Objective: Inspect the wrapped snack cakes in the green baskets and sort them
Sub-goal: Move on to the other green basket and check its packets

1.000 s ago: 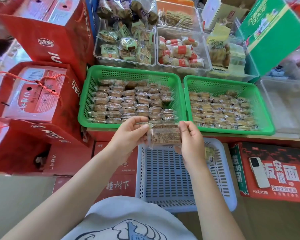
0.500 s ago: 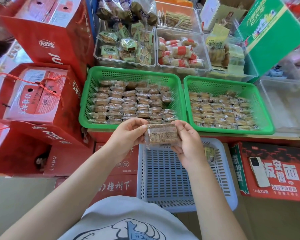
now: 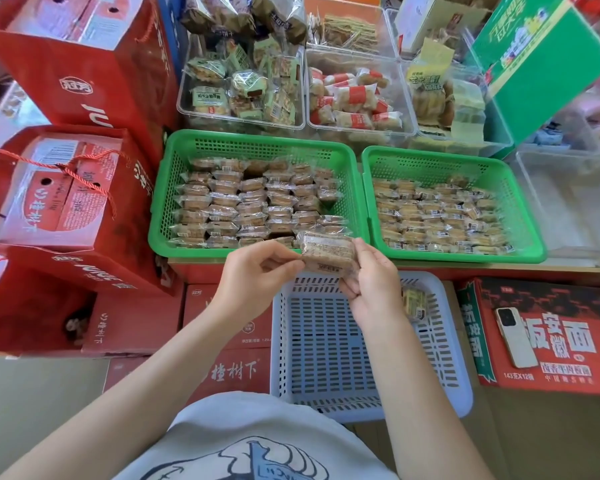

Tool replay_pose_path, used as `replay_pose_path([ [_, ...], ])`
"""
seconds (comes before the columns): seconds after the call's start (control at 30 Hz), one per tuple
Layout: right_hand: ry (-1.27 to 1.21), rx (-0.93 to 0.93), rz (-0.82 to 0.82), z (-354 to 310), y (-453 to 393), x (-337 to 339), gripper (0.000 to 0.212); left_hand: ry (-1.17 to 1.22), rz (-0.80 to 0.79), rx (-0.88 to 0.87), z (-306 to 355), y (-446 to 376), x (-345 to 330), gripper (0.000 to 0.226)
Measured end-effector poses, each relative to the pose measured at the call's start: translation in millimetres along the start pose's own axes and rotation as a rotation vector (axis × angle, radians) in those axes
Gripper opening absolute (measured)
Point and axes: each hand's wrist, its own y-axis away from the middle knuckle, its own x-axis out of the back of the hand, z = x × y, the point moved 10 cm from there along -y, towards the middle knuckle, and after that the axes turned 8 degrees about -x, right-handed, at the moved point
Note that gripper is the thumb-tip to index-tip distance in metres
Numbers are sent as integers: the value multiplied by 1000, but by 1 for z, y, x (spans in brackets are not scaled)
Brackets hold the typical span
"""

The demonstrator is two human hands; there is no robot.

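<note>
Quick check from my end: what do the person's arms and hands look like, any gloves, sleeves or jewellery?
Both arms are bare from the bottom of the picture to the fingers. The left hand and right hand wear no gloves, and no rings or watch show. No sleeve is visible; only a light grey T-shirt with a dark blue printed graphic.

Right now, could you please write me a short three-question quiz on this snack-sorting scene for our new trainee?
1. True or false: both hands hold the same wrapped cake.
2. Where does the phone lie? A) in the white basket B) on the red carton at the right C) in the right green basket
3. Fill in: the white basket holds ___ wrapped cake, near its right wall.

Key:
1. True: the left hand pinches its left end, the right hand grips its right end.
2. B
3. one
</note>
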Motion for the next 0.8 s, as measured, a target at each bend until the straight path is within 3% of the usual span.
replay_pose_path([
  [0.23, 263, 192, -144, -21, -1, -11, 34, 166, 77, 176, -22, -10, 4, 2],
  [0.37, 447, 347, -69, -33, -5, -6, 12, 232, 93, 224, -31, -17, 1, 8],
  [0.43, 493, 383, -63, -36, -9, -6, 10, 220, 95, 261, -41, -20, -4, 10],
  [0.57, 523, 344, -93, -37, -24, -7, 15, 177, 90, 325, -67, -34, -13, 14],
  [0.7, 598, 345, -74, -48, -49, -3, 25, 416, 74, 420, -78, -52, -38, 19],
  [0.8, 634, 209, -175, -47, -77, -6, 31, 540, 63, 456, -87, -72, -51, 18],
])
